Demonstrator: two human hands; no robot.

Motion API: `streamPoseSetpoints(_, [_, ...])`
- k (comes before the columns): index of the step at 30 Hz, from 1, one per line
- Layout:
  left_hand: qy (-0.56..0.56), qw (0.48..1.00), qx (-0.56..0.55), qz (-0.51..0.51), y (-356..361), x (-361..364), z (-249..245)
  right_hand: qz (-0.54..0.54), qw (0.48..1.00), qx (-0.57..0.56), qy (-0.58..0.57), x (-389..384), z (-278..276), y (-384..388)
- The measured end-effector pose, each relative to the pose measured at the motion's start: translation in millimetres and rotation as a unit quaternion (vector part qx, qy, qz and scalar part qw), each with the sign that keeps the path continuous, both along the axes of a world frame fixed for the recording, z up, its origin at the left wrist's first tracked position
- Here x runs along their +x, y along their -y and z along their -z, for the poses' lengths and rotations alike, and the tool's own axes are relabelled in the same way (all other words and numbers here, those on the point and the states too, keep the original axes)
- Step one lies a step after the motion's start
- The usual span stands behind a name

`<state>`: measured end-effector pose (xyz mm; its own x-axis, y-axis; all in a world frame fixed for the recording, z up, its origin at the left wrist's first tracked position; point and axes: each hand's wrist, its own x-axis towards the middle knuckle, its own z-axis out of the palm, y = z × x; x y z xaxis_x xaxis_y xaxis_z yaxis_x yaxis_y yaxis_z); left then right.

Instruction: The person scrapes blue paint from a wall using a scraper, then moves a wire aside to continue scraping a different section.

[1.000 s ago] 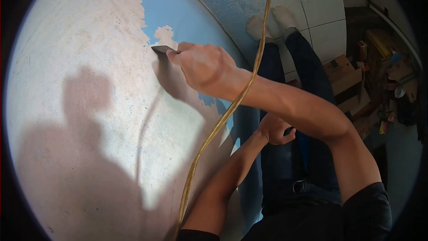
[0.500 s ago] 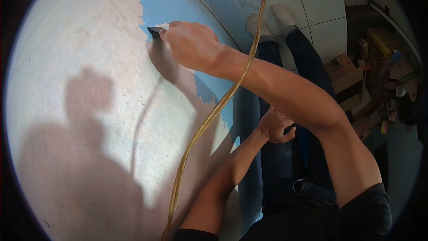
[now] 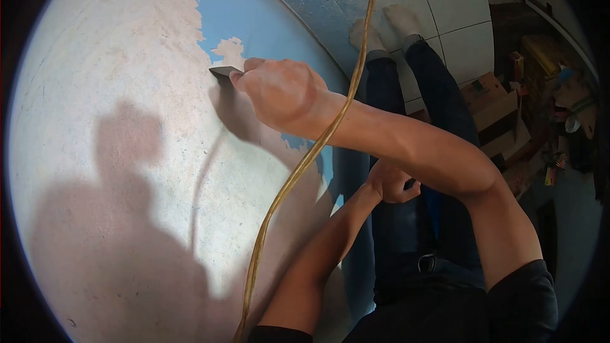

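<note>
- My right hand (image 3: 279,95) has its fingers (image 3: 246,75) clamped on the scraper (image 3: 222,71), blade on the wall (image 3: 114,57) at the paint (image 3: 248,19) edge.
- My left hand (image 3: 389,183) is well below the scraper, curled; round what, I cannot tell.
- A cord (image 3: 286,184) hangs right of the scraper.
- Step, I judge: scraping paint. The next stroke needs the blade flat under that edge.

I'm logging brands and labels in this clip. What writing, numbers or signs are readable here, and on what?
No text here can be read.
Scraper in the right hand: no marking shows.
Wall: blue paint and bare plaster, no writing.
Cardboard boxes and clutter at the right: any print is too small and blurred to read.
</note>
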<state>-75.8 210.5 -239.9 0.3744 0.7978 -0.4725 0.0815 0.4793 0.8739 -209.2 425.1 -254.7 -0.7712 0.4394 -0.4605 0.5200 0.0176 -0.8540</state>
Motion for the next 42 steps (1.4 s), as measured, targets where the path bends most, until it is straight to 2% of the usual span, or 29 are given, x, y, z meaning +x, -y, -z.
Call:
streamPoseSetpoints(5, [-0.008,0.999,0.016,0.038,6,1,7,0.005,1.0,-0.006,0.011,-6,18,-4])
streamPoseSetpoints(7, [-0.005,1.0,0.012,0.019,-1,-3,3,-0.017,1.0,-0.018,0.009,-3,-1,-11])
streamPoseSetpoints(10, [-0.009,1.0,0.012,0.003,0,-1,0,0.005,1.0,0.003,0.016,-4,-1,1])
streamPoseSetpoints(13, [-0.019,0.999,0.024,0.012,3,2,5,0.015,1.0,0.02,0.016,-11,21,-8])
streamPoseSetpoints(16, [-0.016,0.999,0.029,0.007,1,-1,6,-0.013,1.0,-0.022,-0.009,-6,5,-10])
streamPoseSetpoints(19, [-0.005,1.0,0.009,-0.017,-4,-2,-1,0.014,1.0,-0.004,0.006,-5,0,-4])
streamPoseSetpoints(23, [-0.012,1.0,0.02,-0.001,4,3,6,-0.002,1.0,-0.022,0.014,-10,30,-12])
streamPoseSetpoints(26, [0.008,1.0,0.006,0.005,0,-2,4,-0.003,1.0,0.01,-0.008,1,0,-4])
streamPoseSetpoints(29, [-0.009,0.999,0.023,-0.029,-4,0,2,0.044,0.998,0.024,-0.021,-2,17,4])
streamPoseSetpoints(32, [-0.01,1.0,0.004,0.022,3,2,5,0.051,0.998,0.027,-0.031,-8,40,3])
streamPoseSetpoints(33, [-0.015,1.0,0.015,0.012,3,1,5,0.047,0.998,0.029,-0.035,-10,44,2])
streamPoseSetpoints(36, [-0.017,0.999,0.027,-0.013,-1,2,0,0.025,0.999,0.007,-0.032,5,7,2])
streamPoseSetpoints(39, [-0.004,1.0,0.015,0.0,-5,-3,3,0.019,1.0,0.004,-0.019,3,17,-5])
streamPoseSetpoints(40, [-0.003,1.0,0.012,0.008,-2,-2,5,0.022,1.0,0.001,-0.016,3,19,-7])
streamPoseSetpoints(42, [-0.003,1.0,0.018,0.003,-2,3,4,0.11,0.985,0.086,-0.098,9,21,6])
